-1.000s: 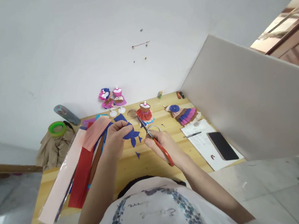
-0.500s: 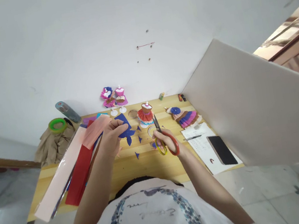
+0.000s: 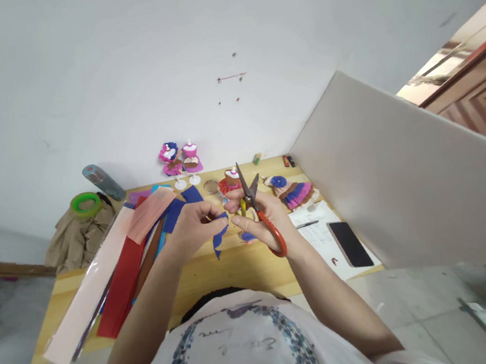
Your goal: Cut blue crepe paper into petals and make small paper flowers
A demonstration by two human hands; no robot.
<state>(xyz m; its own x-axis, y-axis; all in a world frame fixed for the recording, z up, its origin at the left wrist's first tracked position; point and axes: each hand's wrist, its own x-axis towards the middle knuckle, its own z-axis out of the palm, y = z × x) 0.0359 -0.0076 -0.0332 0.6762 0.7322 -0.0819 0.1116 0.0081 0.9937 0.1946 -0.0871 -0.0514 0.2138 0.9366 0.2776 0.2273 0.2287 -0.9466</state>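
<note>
Head view: scissors (image 3: pixel 251 198) point forward, axis slanting left.

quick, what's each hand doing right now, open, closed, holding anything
Left hand: closed, fingers pinching a cut blue piece.
Right hand: closed around the scissors, their blades apart.

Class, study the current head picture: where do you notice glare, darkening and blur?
Head view: bright streaks glint on the pale pink strip; upper right corner, head view, darkens; head view, lower right, the floor looks soft; writing on the white sheet is unreadable.
</note>
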